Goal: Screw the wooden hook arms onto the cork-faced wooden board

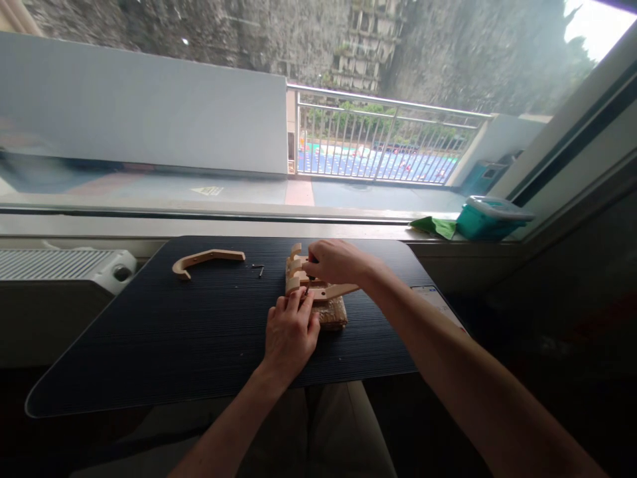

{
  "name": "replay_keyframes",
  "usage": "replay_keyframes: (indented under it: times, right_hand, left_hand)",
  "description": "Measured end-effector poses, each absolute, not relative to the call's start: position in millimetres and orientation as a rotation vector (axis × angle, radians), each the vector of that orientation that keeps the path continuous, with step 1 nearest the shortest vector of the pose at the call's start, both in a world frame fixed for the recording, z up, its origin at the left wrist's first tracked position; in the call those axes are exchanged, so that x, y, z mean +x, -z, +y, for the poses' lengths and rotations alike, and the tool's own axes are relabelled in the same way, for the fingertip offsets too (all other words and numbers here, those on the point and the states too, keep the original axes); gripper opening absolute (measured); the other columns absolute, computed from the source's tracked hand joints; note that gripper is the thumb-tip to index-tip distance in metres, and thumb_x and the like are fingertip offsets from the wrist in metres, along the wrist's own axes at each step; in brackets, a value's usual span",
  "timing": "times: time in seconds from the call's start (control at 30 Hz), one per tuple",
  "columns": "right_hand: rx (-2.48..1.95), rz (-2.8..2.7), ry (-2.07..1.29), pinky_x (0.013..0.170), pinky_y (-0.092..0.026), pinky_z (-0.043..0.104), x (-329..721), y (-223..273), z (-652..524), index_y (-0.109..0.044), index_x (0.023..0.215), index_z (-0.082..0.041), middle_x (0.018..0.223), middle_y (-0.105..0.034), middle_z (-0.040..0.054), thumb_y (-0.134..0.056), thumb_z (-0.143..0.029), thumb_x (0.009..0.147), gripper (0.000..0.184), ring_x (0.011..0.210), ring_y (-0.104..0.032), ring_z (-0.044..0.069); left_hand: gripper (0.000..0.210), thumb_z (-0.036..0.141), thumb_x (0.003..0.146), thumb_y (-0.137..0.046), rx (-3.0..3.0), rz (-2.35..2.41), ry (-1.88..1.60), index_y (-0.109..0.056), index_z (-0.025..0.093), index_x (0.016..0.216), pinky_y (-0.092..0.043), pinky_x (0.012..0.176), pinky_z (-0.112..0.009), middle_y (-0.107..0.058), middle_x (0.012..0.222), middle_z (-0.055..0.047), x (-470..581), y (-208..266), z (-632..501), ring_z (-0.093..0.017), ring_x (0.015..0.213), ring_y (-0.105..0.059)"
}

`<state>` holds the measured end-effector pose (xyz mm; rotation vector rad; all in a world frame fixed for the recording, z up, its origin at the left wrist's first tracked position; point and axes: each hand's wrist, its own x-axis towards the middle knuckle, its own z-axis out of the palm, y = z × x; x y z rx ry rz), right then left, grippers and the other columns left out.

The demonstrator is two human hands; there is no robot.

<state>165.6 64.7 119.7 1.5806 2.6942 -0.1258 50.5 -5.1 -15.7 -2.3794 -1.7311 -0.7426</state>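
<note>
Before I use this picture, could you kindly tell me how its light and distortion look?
Head view: the sky is washed out; head view: the table is dim, the lower right nearly black; head view: the right forearm looks stretched, probably wide-angle; head view: detail under the right hand is small and shadowed.

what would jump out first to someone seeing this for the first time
Probably the left hand and right hand, close together over pale wooden pieces on the dark table. The bright window behind the table would compete, with a metal railing outside. Then a separate curved wooden piece, which stands out pale against the table's far left part.
</note>
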Motion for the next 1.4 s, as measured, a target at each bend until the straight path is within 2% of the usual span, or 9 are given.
replay_keyframes:
  times: [0.1, 0.23, 0.37, 0.5, 0.7, 0.87, 0.97, 1.13, 1.4]
  right_hand:
    - [1.647, 2.686, 0.021, 0.061, -0.038, 0.029, 160, -119, 61, -0.062, 0.086, -0.019, 0.088, -0.068, 0.0086, -0.037, -0.039, 0.083, 0.033, 0.077, -0.06, 0.021]
    - [1.581, 2.719, 0.068, 0.058, -0.037, 0.028, 159, -128, 54, -0.057, 0.1, -0.019, 0.088, -0.068, 0.0067, -0.049, -0.042, 0.075, 0.035, 0.074, -0.059, 0.02]
    - [1.437, 2.764, 0.145, 0.054, -0.032, 0.024, 162, -134, 52, -0.06, 0.092, -0.02, 0.09, -0.067, 0.0045, -0.05, -0.029, 0.075, 0.022, 0.074, -0.057, 0.016]
    - [1.464, 2.762, 0.13, 0.052, -0.03, 0.025, 161, -131, 57, -0.063, 0.089, -0.018, 0.088, -0.068, 0.0063, -0.049, -0.024, 0.074, 0.021, 0.074, -0.058, 0.016]
    - [1.69, 2.77, 0.171, 0.053, -0.033, 0.024, 162, -119, 67, -0.064, 0.087, -0.017, 0.089, -0.068, 0.0085, -0.047, -0.034, 0.074, 0.027, 0.073, -0.058, 0.016]
    - [1.715, 2.735, 0.295, 0.051, -0.033, 0.023, 165, -125, 70, -0.066, 0.086, -0.02, 0.083, -0.069, 0.0038, -0.05, -0.033, 0.07, 0.026, 0.067, -0.057, 0.014]
    - [1.574, 2.707, 0.269, 0.05, -0.033, 0.022, 164, -137, 69, -0.068, 0.085, -0.024, 0.084, -0.07, 0.0015, -0.054, -0.032, 0.067, 0.024, 0.068, -0.058, 0.014]
    - [1.42, 2.581, 0.099, 0.053, -0.036, 0.023, 163, -146, 66, -0.069, 0.085, -0.021, 0.087, -0.07, 0.0058, -0.053, -0.028, 0.069, 0.023, 0.075, -0.061, 0.018]
    - [1.599, 2.532, 0.076, 0.061, -0.043, 0.028, 164, -132, 71, -0.068, 0.089, -0.021, 0.094, -0.069, 0.0082, -0.047, -0.033, 0.073, 0.029, 0.083, -0.063, 0.021]
  left_hand:
    - [0.04, 0.028, 0.084, -0.046, -2.373, -1.704, 0.735, -0.052, 0.019, 0.122, -0.044, 0.079, -0.038, -0.053, 0.123, -0.008, 52, 16, -5, -0.025, 0.099, -0.049]
    - [0.04, 0.029, 0.084, -0.044, -2.376, -1.693, 0.731, -0.053, 0.018, 0.122, -0.044, 0.08, -0.038, -0.053, 0.123, -0.007, 52, 16, -4, -0.025, 0.099, -0.049]
    - [0.039, 0.03, 0.085, -0.044, -2.371, -1.681, 0.735, -0.054, 0.018, 0.12, -0.044, 0.079, -0.038, -0.054, 0.122, -0.007, 51, 17, -3, -0.025, 0.099, -0.049]
    - [0.039, 0.028, 0.084, -0.045, -2.37, -1.667, 0.754, -0.054, 0.018, 0.12, -0.045, 0.079, -0.038, -0.054, 0.121, -0.008, 51, 18, -1, -0.025, 0.098, -0.05]
    - [0.037, 0.026, 0.084, -0.046, -2.375, -1.674, 0.769, -0.055, 0.019, 0.119, -0.045, 0.078, -0.038, -0.054, 0.122, -0.008, 50, 15, -3, -0.025, 0.097, -0.051]
    - [0.037, 0.024, 0.084, -0.046, -2.38, -1.708, 0.78, -0.054, 0.02, 0.12, -0.045, 0.078, -0.037, -0.055, 0.122, -0.007, 49, 12, -4, -0.023, 0.097, -0.051]
    - [0.037, 0.023, 0.084, -0.045, -2.38, -1.716, 0.794, -0.053, 0.02, 0.12, -0.045, 0.078, -0.037, -0.054, 0.123, -0.007, 48, 11, -4, -0.024, 0.099, -0.05]
    - [0.039, 0.024, 0.084, -0.045, -2.395, -1.737, 0.791, -0.052, 0.02, 0.122, -0.044, 0.079, -0.039, -0.054, 0.123, -0.006, 49, 10, -5, -0.024, 0.1, -0.05]
    - [0.038, 0.024, 0.084, -0.045, -2.392, -1.717, 0.767, -0.052, 0.019, 0.122, -0.043, 0.08, -0.038, -0.054, 0.124, -0.006, 49, 11, -5, -0.024, 0.099, -0.049]
